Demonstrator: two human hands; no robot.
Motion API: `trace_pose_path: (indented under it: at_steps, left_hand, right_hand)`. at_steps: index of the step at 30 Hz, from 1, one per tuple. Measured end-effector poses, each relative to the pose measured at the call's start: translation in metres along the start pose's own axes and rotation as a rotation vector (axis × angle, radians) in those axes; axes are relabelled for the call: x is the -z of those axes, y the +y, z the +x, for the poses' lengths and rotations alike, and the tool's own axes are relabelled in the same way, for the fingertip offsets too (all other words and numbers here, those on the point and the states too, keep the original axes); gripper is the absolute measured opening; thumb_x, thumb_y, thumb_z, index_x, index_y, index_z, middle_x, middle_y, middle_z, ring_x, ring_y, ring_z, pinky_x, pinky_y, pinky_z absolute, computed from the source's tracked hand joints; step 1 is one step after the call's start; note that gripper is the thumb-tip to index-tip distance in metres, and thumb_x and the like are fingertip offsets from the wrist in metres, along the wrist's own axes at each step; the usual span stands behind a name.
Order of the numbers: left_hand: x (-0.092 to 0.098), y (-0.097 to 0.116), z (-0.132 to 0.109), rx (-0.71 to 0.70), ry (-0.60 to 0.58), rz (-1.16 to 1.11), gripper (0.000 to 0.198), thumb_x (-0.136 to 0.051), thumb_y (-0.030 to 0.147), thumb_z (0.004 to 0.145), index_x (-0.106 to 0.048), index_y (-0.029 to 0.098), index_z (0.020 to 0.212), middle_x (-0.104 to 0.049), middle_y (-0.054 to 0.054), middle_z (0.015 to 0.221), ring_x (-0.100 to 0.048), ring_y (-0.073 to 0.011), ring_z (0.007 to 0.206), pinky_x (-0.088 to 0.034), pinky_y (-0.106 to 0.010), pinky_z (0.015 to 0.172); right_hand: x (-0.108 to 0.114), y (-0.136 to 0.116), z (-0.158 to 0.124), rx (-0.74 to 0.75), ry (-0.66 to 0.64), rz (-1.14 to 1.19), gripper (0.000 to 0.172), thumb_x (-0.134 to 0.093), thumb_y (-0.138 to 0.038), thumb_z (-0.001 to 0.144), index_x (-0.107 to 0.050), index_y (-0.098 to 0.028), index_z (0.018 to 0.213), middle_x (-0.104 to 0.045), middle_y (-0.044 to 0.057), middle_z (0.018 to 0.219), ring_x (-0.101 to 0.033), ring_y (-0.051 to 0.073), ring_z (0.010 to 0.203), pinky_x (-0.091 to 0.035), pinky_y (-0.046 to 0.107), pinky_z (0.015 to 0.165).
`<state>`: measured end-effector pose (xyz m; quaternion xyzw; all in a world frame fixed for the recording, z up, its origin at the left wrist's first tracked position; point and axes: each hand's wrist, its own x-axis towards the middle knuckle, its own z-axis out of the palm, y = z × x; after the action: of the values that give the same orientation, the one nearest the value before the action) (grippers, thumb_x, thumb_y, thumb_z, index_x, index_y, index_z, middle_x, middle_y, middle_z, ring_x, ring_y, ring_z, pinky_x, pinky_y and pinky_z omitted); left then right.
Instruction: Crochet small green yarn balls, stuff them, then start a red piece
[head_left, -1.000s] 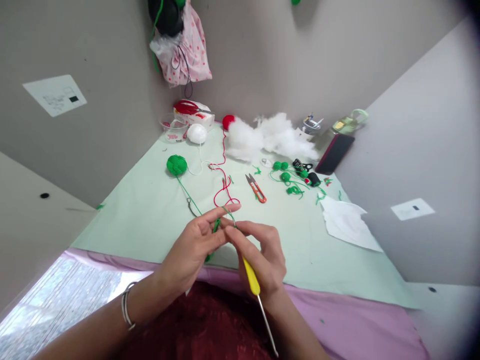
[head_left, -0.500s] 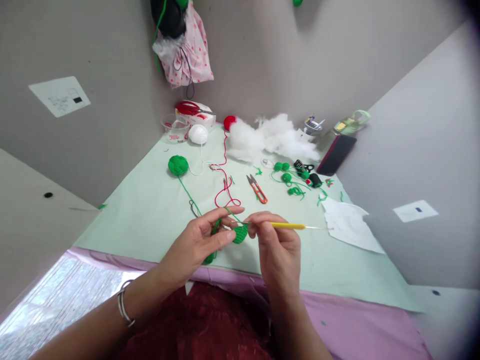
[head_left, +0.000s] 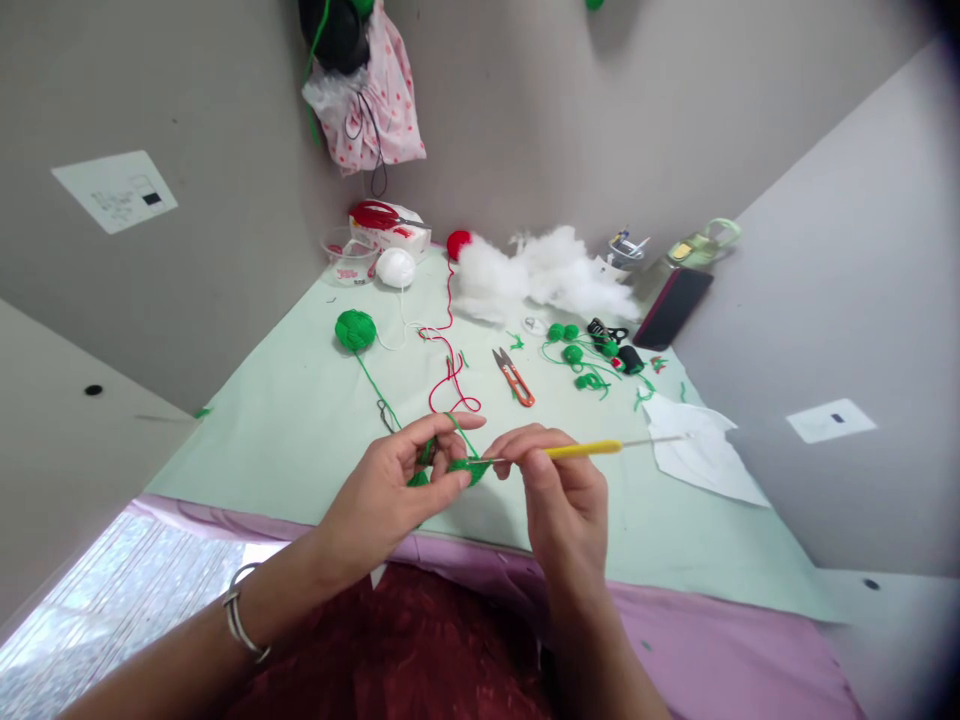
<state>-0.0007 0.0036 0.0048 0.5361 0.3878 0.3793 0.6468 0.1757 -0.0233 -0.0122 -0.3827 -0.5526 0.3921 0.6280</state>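
Observation:
My left hand (head_left: 397,477) pinches a small green crochet piece (head_left: 475,470) between thumb and fingers, with green yarn looped over its raised index finger. My right hand (head_left: 562,490) is closed around a crochet hook (head_left: 585,449) with a yellow grip. The hook's metal tip meets the upper edge of the piece; whether it is through a stitch, I cannot tell. Green yarn runs from a green yarn ball (head_left: 355,330) down to my left hand. More green crochet work hangs behind the left palm, partly hidden.
Orange thread snips (head_left: 514,378) lie ahead of my hands, beside loose red yarn (head_left: 450,375). White stuffing (head_left: 540,275) is heaped at the back. Small green balls (head_left: 573,355), a leaning phone (head_left: 673,308) and torn white paper (head_left: 701,450) are on the right.
My right hand and the hook have shifted slightly right, the hook's back end tilting up. The green piece has turned and sits more behind my left thumb.

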Motion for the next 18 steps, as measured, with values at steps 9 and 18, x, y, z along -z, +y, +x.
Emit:
trace_pose_path:
  at_steps: [9,18]
  left_hand:
    - [-0.002,-0.001,-0.001,-0.107,0.115,0.177,0.036,-0.069,0.02,0.087,-0.072,0.025,0.123,-0.062,0.0,0.091,-0.054,-0.0156,0.081,-0.043,-0.03,0.079]
    - [0.006,-0.002,-0.001,-0.02,-0.039,-0.017,0.037,-0.071,0.027,0.09,-0.072,0.028,0.127,-0.057,0.0,0.09,-0.052,-0.0158,0.087,-0.041,-0.03,0.081]
  right_hand:
    - [0.003,-0.007,-0.007,0.169,-0.084,-0.251,0.022,-0.051,-0.016,0.103,-0.072,-0.022,0.101,-0.071,0.005,0.092,-0.066,0.019,0.089,-0.051,0.036,0.079]
    - [-0.001,0.005,-0.001,-0.088,0.053,0.154,0.022,-0.056,-0.029,0.103,-0.073,-0.02,0.093,-0.07,0.004,0.087,-0.064,0.014,0.072,-0.054,0.029,0.067]
